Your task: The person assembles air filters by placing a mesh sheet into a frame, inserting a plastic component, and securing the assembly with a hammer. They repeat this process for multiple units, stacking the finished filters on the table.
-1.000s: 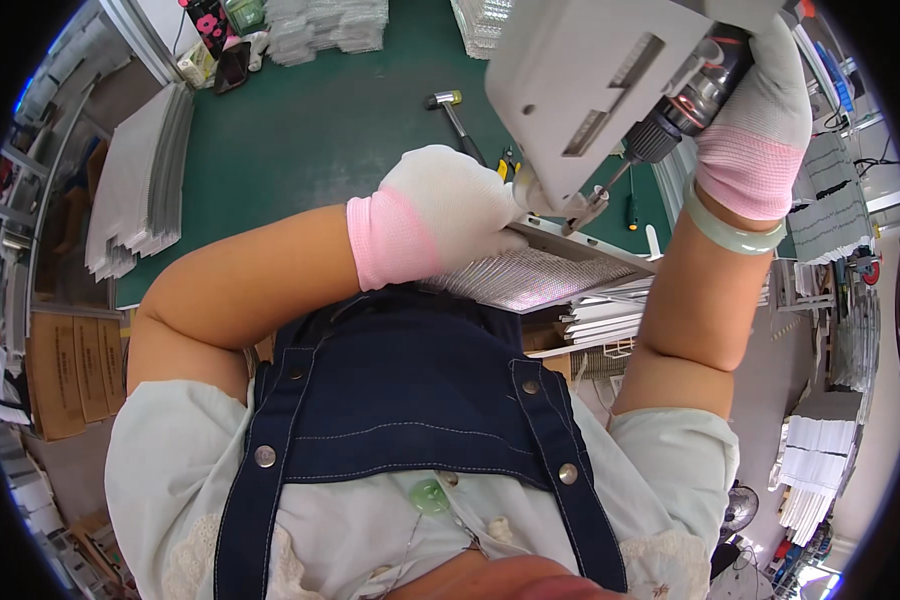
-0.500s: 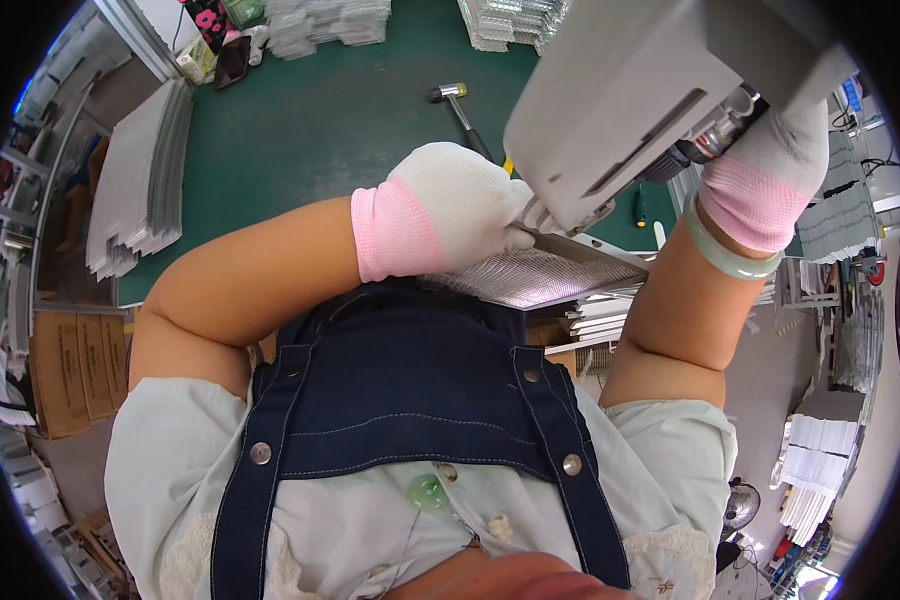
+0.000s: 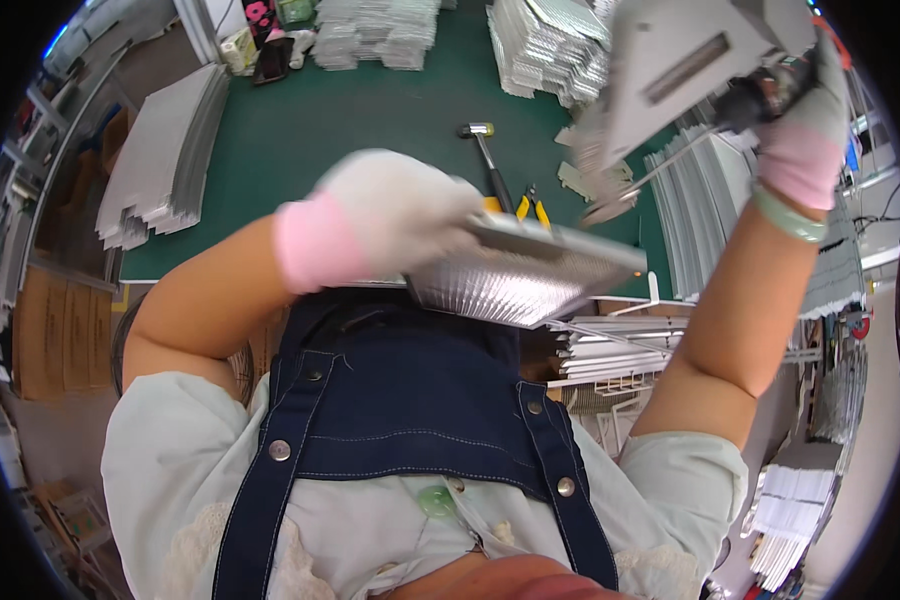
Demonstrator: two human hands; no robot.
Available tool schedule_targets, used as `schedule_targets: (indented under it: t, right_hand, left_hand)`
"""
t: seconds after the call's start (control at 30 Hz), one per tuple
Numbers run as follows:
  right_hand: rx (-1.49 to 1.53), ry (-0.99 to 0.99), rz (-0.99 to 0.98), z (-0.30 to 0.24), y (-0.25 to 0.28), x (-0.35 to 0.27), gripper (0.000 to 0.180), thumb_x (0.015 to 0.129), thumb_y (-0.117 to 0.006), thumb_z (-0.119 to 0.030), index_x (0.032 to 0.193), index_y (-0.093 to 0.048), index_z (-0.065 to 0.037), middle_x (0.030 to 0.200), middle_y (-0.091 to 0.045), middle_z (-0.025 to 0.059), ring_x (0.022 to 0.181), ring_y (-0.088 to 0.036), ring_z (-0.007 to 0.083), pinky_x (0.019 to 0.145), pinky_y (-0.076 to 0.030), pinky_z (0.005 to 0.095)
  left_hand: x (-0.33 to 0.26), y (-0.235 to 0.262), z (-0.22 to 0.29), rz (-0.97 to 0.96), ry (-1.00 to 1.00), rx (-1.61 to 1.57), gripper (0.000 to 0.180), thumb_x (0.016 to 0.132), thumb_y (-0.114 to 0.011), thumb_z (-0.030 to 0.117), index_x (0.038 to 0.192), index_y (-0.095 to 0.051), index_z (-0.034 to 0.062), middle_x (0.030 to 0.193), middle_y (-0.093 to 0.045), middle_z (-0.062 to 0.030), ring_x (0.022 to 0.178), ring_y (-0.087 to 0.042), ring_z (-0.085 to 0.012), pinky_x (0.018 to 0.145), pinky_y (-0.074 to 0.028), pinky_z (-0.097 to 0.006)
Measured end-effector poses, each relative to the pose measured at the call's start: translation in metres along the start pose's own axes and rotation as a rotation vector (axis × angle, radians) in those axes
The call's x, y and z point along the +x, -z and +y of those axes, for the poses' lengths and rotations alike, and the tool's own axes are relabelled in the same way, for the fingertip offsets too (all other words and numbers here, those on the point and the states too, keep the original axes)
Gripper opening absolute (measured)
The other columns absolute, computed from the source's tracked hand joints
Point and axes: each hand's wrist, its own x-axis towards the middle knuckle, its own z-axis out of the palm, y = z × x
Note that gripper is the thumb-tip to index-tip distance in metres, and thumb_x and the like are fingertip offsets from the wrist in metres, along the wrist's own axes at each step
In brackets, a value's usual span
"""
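My left hand, in a white glove with a pink cuff and blurred by motion, grips the upper left edge of a thin rectangular panel. The panel has a metal frame and a shiny silver mesh face, and it is tilted in front of my apron. Up at the right, my right hand, gloved alike, is closed around the dark handle of a bulky grey gun-shaped tool. Its metal nose is blurred and stands apart from the panel, above it. My right fingers are partly hidden behind the tool.
On the green table lie a mallet and yellow-handled pliers. Stacks of silver panels stand at the back. Grey panel stacks rise at the left and right. White strips sit under the table edge.
The grey tool has lifted off the panel and swung up to the right with my right hand. My left hand has shifted left with the panel, whose mesh now shows more.
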Motion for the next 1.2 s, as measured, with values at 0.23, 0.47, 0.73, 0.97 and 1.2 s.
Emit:
schedule_targets:
  t: [0.23,0.47,0.73,0.97,1.2]
  right_hand:
    - [-1.084,0.722,-0.086,-0.005,0.037,0.064,0.035,0.097,-0.062,-0.027,0.122,-0.064,-0.002,0.109,-0.069,0.0092,0.097,-0.065,0.0146,0.087,-0.049,0.0256]
    - [-1.628,0.019,-0.883,0.188,0.053,-0.105,0.051,0.089,-0.056,-0.056,0.094,-0.065,-0.006,0.087,-0.067,0.0227,0.086,-0.066,0.0388,0.077,-0.053,0.0466]
    - [-1.626,-0.525,-1.146,0.269,0.061,-0.137,0.042,0.086,-0.063,-0.038,0.104,-0.064,0.000,0.087,-0.070,0.0187,0.081,-0.071,0.0321,0.078,-0.054,0.0410]
    - [-1.052,-0.259,-0.701,0.223,0.000,-0.111,0.042,0.091,-0.062,-0.020,0.127,-0.048,-0.005,0.080,-0.067,0.0172,0.064,-0.068,0.0288,0.062,-0.054,0.0392]
    - [-1.214,0.400,-0.572,0.200,-0.047,-0.081,0.056,0.092,-0.061,-0.022,0.145,-0.044,-0.019,0.102,-0.070,0.0197,0.086,-0.067,0.0406,0.075,-0.053,0.0465]
  left_hand:
    - [-0.178,0.086,-0.065,0.538,0.451,-0.499,0.046,0.086,-0.076,0.033,0.111,-0.067,-0.0044,0.096,-0.070,-0.0068,0.087,-0.065,-0.0133,0.078,-0.051,-0.027]
    - [-0.182,0.013,-0.064,0.921,0.408,-0.397,0.039,0.088,-0.077,0.027,0.110,-0.068,-0.0037,0.091,-0.067,-0.0013,0.081,-0.061,-0.0101,0.075,-0.049,-0.026]
    - [-0.157,-0.056,-0.097,0.758,0.782,-0.540,0.029,0.093,-0.067,0.016,0.117,-0.067,-0.0012,0.081,-0.066,-0.0024,0.070,-0.058,-0.0076,0.065,-0.049,-0.026]
    - [-0.159,-0.067,-0.105,0.834,0.639,-0.486,0.029,0.094,-0.064,0.016,0.120,-0.067,0.0028,0.078,-0.065,-0.0062,0.067,-0.060,-0.0135,0.064,-0.050,-0.027]
    - [-0.156,-0.060,-0.100,0.799,0.553,-0.339,0.029,0.095,-0.061,0.012,0.122,-0.065,0.0037,0.078,-0.063,-0.0069,0.066,-0.061,-0.0163,0.064,-0.050,-0.029]
